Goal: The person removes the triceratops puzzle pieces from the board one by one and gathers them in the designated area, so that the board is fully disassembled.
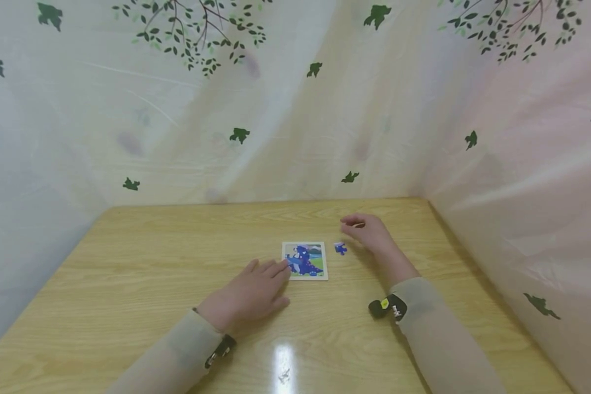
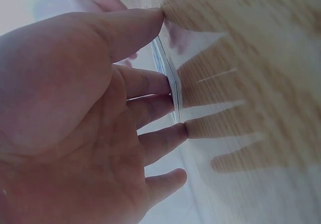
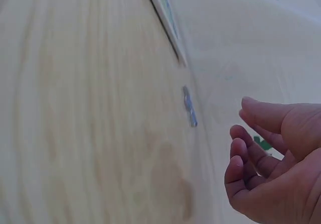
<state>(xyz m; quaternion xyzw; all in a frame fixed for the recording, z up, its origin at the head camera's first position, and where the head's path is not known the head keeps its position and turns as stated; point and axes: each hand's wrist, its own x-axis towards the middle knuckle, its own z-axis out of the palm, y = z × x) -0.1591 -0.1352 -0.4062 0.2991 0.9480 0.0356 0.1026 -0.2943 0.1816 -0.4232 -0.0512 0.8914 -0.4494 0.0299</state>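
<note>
A small jigsaw puzzle (image 1: 311, 264) with a white border and a picture of a blue dinosaur lies flat on the table. My left hand (image 1: 253, 290) rests at its left side, fingers spread and straight. In the left wrist view, fingertips touch the edge of the puzzle (image 2: 173, 81). Just right of the puzzle lies one loose blue-and-white jigsaw piece (image 1: 341, 249). My right hand (image 1: 369, 232) hovers beyond and to the right of that piece, its fingers loosely curled and holding nothing. The right wrist view shows the piece (image 3: 189, 106) on the table, apart from the fingers.
The wooden table (image 1: 177, 246) reaches back to a pale curtain (image 1: 285, 120) printed with green leaves. Another stretch of curtain (image 1: 532, 219) runs along the table's right edge. Light glares off the tabletop near its front.
</note>
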